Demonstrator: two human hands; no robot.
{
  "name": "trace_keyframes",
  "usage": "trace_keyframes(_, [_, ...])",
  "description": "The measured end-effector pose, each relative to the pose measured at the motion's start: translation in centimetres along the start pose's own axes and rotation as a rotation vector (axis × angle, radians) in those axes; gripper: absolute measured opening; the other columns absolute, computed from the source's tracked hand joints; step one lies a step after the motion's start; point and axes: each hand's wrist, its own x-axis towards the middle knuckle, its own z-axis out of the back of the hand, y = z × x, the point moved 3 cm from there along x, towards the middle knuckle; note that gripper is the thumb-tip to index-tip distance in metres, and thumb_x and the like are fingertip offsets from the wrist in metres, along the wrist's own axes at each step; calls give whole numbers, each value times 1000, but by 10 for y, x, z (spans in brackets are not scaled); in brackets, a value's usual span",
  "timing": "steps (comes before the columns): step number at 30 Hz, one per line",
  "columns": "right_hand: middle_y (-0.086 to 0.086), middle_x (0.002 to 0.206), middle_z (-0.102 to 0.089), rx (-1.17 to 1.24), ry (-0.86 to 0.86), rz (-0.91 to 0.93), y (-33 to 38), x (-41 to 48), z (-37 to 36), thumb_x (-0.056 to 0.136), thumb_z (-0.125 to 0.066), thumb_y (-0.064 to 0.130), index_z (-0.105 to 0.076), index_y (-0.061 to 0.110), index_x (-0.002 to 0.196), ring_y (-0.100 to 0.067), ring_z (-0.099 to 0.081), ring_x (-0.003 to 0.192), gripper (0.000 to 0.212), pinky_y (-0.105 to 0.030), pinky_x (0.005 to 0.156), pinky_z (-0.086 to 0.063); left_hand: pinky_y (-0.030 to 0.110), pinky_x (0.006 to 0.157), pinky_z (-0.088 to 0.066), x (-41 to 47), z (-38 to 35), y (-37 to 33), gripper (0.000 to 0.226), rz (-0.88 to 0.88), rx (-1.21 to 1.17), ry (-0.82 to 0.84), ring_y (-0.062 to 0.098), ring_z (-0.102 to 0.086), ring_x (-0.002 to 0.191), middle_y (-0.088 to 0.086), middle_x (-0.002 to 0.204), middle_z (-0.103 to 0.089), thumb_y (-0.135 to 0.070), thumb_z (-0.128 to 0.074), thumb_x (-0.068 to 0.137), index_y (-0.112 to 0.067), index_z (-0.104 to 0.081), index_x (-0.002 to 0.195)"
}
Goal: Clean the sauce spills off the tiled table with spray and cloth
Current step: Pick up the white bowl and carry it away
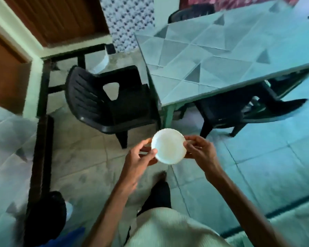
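Centrally, one small white plate (168, 148), gripped at opposite rims by both hands: left hand (141, 157) with thumb over the edge and fingers beneath, right hand (198, 150) pinching likewise. Tiled table (212, 56) (grey-green, triangle pattern) stands ahead to the right, well apart from the hands; far end cut off, surface blurred. Black plastic chair (105, 98) at its left edge; second chair (225, 111) tucked beneath, mostly hidden. Foot (161, 177) below the plate, blurred. Dark frame (41, 122) at left, hard to identify.
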Motion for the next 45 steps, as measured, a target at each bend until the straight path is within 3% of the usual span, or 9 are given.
trace_keyframes(4, [-14, 92, -74, 48, -151, -6, 5, 50, 94, 94, -68, 9, -74, 12, 101, -20, -74, 82, 9, -39, 72, -63, 31, 79, -60, 70, -100, -27, 32, 1, 91, 152, 8, -69, 95, -3, 100, -70, -12, -72, 87, -28, -69, 114])
trace_keyframes(8, [-12, 88, -74, 70, -263, 3, 11, 101, 183, 93, -70, 11, -75, 12, 100, -25, -74, 83, 8, -40, 72, -63, 40, 91, -56, 137, -196, -51, 44, -67, 258, 197, 14, -66, 105, -9, 107, -72, -41, -75, 74, -37, -69, 117])
trace_keyframes(13, [-8, 86, -75, 101, -450, -37, 29, 159, 319, 93, -70, 14, -74, 11, 100, -24, -75, 83, 8, -39, 74, -64, 11, 72, -52, 203, -356, -94, 37, -99, 310, 353, 3, -64, 95, -1, 110, -71, -12, -70, 88, -20, -67, 124])
trace_keyframes(16, [-7, 81, -76, 93, -536, -41, 35, 182, 382, 92, -72, 16, -76, 13, 97, -26, -75, 79, 7, -48, 75, -63, 23, 79, -58, 231, -425, -115, 36, -103, 340, 426, 8, -67, 99, -4, 107, -72, -17, -71, 87, -27, -68, 122])
trace_keyframes(18, [-9, 82, -75, 119, -598, -41, 35, 197, 432, 92, -72, 17, -76, 12, 97, -26, -75, 80, 8, -45, 75, -64, 29, 78, -60, 247, -480, -129, 35, -87, 331, 495, 12, -68, 100, -3, 105, -72, -15, -72, 87, -28, -68, 120])
trace_keyframes(24, [-11, 84, -74, 160, -649, -44, 29, 245, 582, 92, -72, 15, -75, 8, 95, -24, -75, 79, 8, -42, 75, -64, 31, 79, -60, 281, -643, -150, 36, -97, 317, 602, 18, -70, 99, 3, 105, -69, -14, -70, 90, -20, -65, 125])
trace_keyframes(33, [-8, 79, -76, 102, -591, -53, 37, 318, 799, 88, -77, 18, -77, 11, 90, -22, -74, 73, 7, -46, 77, -63, 29, 74, -59, 301, -856, -167, 25, -58, 199, 477, 16, -74, 89, 5, 103, -74, -14, -50, 102, -26, -71, 109])
trace_keyframes(40, [-7, 78, -74, 5, -458, -32, 59, 418, 913, 89, -75, 14, -75, 12, 86, -18, -74, 70, 4, -43, 74, -64, 15, 63, -54, 349, -968, -189, 22, -31, 189, 300, 7, -72, 78, 3, 97, -70, -5, -56, 98, -18, -67, 111])
trace_keyframes(45, [-9, 83, -75, -78, -308, -39, 68, 511, 962, 90, -74, 16, -75, 10, 91, -17, -75, 71, 6, -38, 73, -64, 37, 81, -61, 416, -1017, -191, 22, -26, 216, 165, 17, -72, 90, -1, 97, -73, -11, -62, 95, -25, -71, 110])
